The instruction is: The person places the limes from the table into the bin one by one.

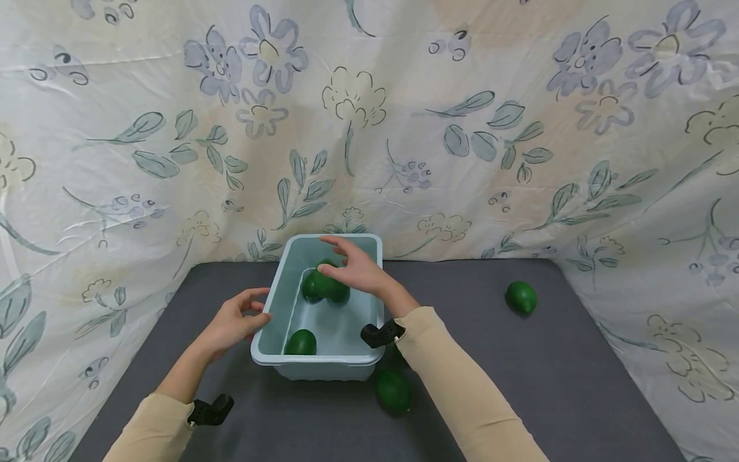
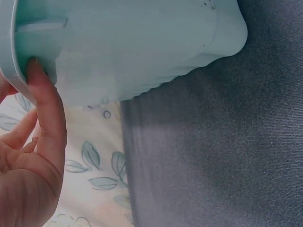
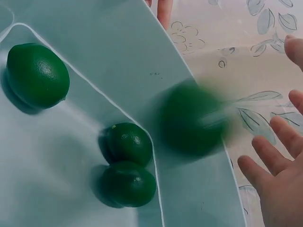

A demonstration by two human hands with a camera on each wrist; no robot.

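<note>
A pale blue plastic bin (image 1: 314, 360) stands on the table in the head view. My left hand (image 1: 231, 321) pinches its left rim; in the left wrist view a finger presses the outer wall under the lip. My right hand (image 1: 364, 271) hovers over the bin's far part with fingers spread, holding nothing. Just off its fingertips, a blurred green lime (image 3: 191, 120) is in mid-air in the right wrist view. On the bin's floor lie two touching limes (image 3: 130, 184) and a separate lime (image 3: 38, 75).
Outside the bin, a lime (image 1: 394, 391) lies by its near right corner, and another is mostly hidden behind my right forearm. A further lime (image 1: 521, 297) sits at the right on the dark grey tabletop (image 1: 462, 295). Floral cloth (image 1: 404, 128) hangs behind.
</note>
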